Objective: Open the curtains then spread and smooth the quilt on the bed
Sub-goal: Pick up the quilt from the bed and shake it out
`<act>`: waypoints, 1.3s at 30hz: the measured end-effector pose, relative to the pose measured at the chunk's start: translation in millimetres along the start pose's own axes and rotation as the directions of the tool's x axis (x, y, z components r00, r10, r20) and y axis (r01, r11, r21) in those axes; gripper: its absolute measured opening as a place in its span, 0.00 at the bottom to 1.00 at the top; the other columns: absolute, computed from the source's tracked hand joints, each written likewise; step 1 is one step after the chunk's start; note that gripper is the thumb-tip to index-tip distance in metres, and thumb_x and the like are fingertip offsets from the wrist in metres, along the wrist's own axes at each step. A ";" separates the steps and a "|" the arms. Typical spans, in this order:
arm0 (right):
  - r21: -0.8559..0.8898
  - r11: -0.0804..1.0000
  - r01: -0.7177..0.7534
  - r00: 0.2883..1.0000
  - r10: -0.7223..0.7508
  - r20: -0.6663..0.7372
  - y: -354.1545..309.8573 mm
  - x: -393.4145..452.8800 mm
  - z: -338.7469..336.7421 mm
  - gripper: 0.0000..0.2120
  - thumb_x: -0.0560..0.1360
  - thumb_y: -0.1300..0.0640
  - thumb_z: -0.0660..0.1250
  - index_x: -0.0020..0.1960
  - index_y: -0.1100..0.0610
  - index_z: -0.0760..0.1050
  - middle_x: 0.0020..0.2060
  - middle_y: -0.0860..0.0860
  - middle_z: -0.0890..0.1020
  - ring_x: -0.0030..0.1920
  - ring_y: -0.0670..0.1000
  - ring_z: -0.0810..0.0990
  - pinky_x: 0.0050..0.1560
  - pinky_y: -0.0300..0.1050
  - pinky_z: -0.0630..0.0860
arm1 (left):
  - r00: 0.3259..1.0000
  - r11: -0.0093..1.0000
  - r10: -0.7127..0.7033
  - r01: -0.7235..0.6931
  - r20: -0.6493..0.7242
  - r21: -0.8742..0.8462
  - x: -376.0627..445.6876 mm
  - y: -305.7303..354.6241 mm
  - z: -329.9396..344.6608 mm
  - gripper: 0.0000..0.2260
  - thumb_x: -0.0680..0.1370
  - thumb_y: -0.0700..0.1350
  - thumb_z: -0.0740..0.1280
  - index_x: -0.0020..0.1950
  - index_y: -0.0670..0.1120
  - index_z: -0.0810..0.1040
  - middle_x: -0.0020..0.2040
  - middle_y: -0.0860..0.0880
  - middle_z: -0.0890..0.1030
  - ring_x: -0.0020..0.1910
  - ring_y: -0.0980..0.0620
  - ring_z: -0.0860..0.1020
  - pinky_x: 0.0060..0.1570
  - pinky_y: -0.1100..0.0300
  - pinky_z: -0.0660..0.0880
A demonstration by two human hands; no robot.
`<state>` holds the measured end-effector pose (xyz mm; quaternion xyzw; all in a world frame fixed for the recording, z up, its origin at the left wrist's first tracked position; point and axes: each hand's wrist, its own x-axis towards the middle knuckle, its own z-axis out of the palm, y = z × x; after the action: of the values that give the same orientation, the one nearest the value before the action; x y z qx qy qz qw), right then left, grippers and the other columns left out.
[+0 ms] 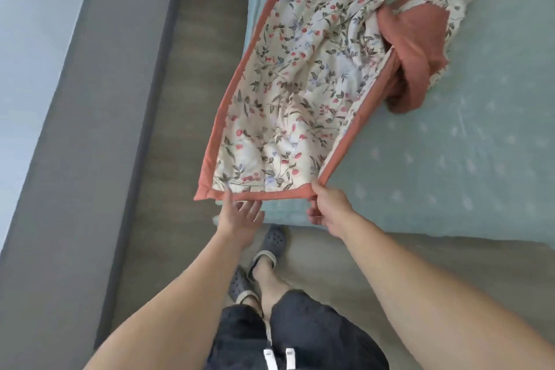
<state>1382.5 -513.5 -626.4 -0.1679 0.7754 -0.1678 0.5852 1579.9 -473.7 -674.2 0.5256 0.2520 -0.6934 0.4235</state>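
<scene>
Quilt point(288, 93), floral cotton with a terracotta border, lies half-folded and bunched on the pale green bed point(480, 159). Right hand point(329, 209) pinches its near corner; left hand point(240, 216) reaches open-fingered. Spreading has barely begun; smoothing remains.

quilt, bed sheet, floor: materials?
Quilt: soft padded fabric, probably cotton, matte; floral print, terracotta border, puckered and bunched at the far end. Bed sheet: thin woven cloth, pale green, matte; faint print, fine creases. Floor: wood-look planks, laminate or vinyl; grain lines, low sheen.
</scene>
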 end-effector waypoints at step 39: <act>-0.396 0.917 0.056 0.961 0.059 0.271 -32.3 156.1 -204.3 0.09 0.80 0.46 0.72 0.51 0.51 0.81 0.47 0.49 0.81 0.45 0.49 0.76 0.45 0.44 0.74 | 1.000 0.997 0.023 -0.023 -0.006 0.080 110.2 -221.4 206.9 0.08 0.82 0.47 0.68 0.51 0.43 0.81 0.44 0.44 0.84 0.39 0.50 0.84 0.46 0.57 0.79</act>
<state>1147.3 -600.4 -691.7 -0.3050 0.7038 0.0198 0.6413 1274.7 -559.8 -732.9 0.5472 0.2196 -0.6963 0.4093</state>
